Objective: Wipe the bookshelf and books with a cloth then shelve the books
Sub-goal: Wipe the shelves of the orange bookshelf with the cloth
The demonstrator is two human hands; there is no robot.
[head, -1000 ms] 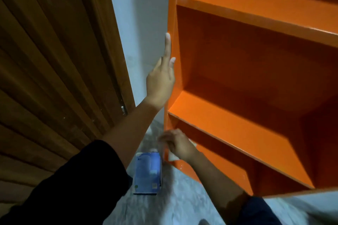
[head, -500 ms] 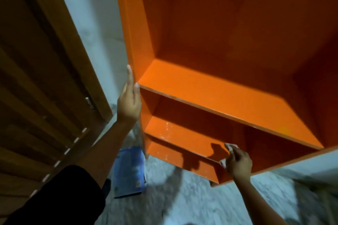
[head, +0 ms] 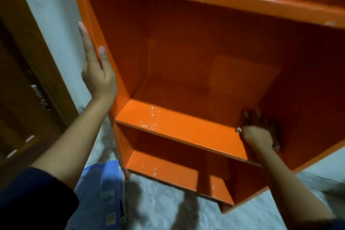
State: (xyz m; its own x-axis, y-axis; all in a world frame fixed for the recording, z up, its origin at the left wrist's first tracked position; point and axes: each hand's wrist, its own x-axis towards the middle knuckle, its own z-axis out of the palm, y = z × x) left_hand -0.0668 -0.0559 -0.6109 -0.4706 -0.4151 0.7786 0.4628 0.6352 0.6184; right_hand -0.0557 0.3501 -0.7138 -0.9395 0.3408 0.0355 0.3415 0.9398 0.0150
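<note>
- The left hand (head: 99, 74) lies flat on the outside of the orange bookshelf (head: 186, 43), fingers straight along the side panel (head: 115, 43) and thumb over its front edge. It holds nothing and serves well as a brace, so the unit should not rock under the wiping.
- The right hand (head: 258, 133) is curled at the right end of the middle shelf (head: 186, 127). A small white bit of cloth (head: 239, 130) shows at its thumb side. The rest of the cloth is hidden and the hand is blurred.
- White specks (head: 152, 117) sit near the front of that shelf, toward its left end and well apart from the cloth. I judge the wipe here is unfinished.
- A good stroke runs the full length from the right corner to the left panel, pressing flat and reaching the back, so the dust is gathered rather than scattered.
- The lower shelf (head: 168, 170) shows specks too and likely needs its own pass.
- A blue book (head: 104, 192) lies on the floor (head: 168, 211) just beside the bookshelf's left foot, not yet shelved.
</note>
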